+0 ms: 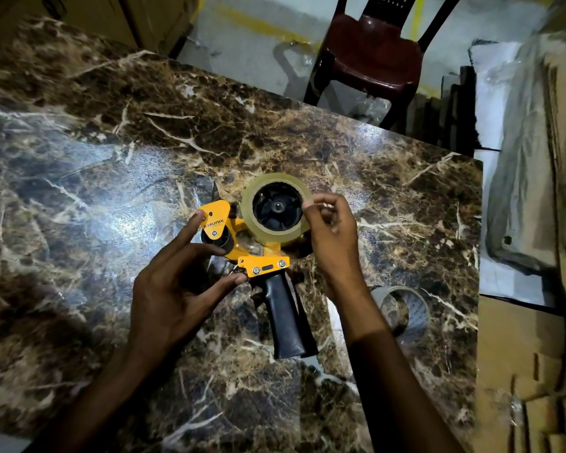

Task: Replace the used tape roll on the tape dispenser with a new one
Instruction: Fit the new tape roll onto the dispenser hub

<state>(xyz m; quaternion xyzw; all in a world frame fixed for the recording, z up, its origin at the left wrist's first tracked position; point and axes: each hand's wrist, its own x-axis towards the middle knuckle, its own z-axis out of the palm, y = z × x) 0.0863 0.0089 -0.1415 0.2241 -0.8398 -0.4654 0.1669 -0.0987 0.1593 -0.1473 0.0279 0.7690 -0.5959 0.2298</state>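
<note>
Brown marble-patterned table, glossy, with a bright glare patch left of centre. On it: one tape dispenser, lying on its side near the middle. Yellow metal frame, black handle pointing toward the near edge, black roller under the yellow front plate at the left end. One clear tape roll seated on the black hub of the dispenser, at its far right end. One used tape core, grey and nearly bare, resting on the table to the right of the handle, close to the right edge and partly hidden behind the right forearm. Well apart from the dispenser.

Two bare hands in view. Left hand: partly open, fingers spread; index fingertip touching the yellow front plate, another fingertip against the roller, thumb tip pressed to the lower yellow bracket beside the handle. Steadying contact only, not a closed grasp. Right hand: thumb and index finger pinched together at the right rim of the clear tape roll; remaining fingers curled loosely. Whether a tape end lies between the pinched fingertips: cannot tell.

Beyond the table's far edge: one dark red plastic chair. Stacked cardboard at the right.
</note>
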